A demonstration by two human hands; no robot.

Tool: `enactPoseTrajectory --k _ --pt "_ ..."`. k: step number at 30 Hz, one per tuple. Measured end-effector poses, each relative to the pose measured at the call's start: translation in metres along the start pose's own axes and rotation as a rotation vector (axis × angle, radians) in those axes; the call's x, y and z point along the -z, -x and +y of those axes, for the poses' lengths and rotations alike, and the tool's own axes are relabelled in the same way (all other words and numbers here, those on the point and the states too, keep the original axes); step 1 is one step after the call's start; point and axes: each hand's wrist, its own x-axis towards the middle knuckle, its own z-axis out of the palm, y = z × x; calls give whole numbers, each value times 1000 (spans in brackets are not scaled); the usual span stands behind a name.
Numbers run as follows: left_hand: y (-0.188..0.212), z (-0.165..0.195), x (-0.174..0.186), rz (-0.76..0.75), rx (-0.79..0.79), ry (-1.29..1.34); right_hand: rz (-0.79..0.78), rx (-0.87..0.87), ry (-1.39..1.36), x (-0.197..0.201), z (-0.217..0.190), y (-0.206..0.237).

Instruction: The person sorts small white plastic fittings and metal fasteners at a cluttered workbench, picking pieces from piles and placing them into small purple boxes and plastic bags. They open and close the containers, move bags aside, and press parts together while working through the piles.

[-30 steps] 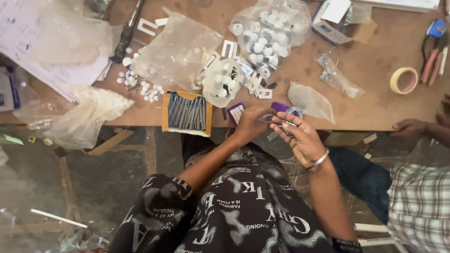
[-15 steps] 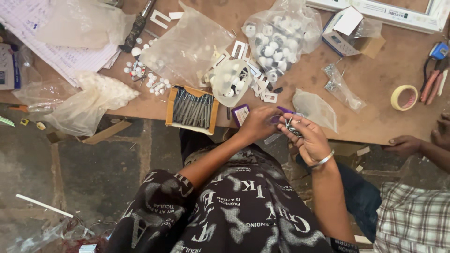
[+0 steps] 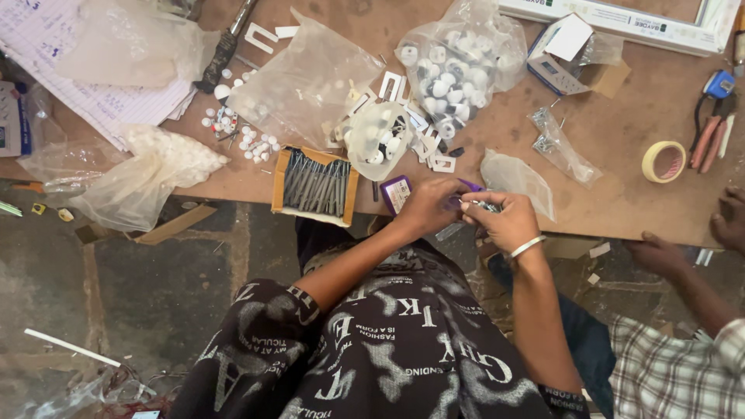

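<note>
- Left hand (image 3: 428,208): closed on a small purple piece (image 3: 469,186) at the table edge (image 3: 233,186).
- Right hand (image 3: 508,221): pinching small metal parts (image 3: 485,206).
- Box of nails (image 3: 314,185): at nine o'clock from the hands.

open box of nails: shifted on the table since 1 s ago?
No. The box of nails still sits at the table edge beside the small bag of white caps; only the camera moved.

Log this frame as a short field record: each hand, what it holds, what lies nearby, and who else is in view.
left hand: pinches a small purple part
right hand: grip on the small metal bits meeting that part
nearest: open box of nails, purple packet
surface: wooden table
also there: bag of white caps, tape roll, pliers
other person: checked sleeve, hands at the table edge
</note>
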Motion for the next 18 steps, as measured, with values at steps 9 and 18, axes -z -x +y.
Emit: enactPoseTrajectory --k 9,18 --pt "-2 -7 -3 21 -42 -76 -23 18 -66 0 -3 -6" --pt "0 -7 -3 3 28 -29 -5 51 -183 -2 5 -6"
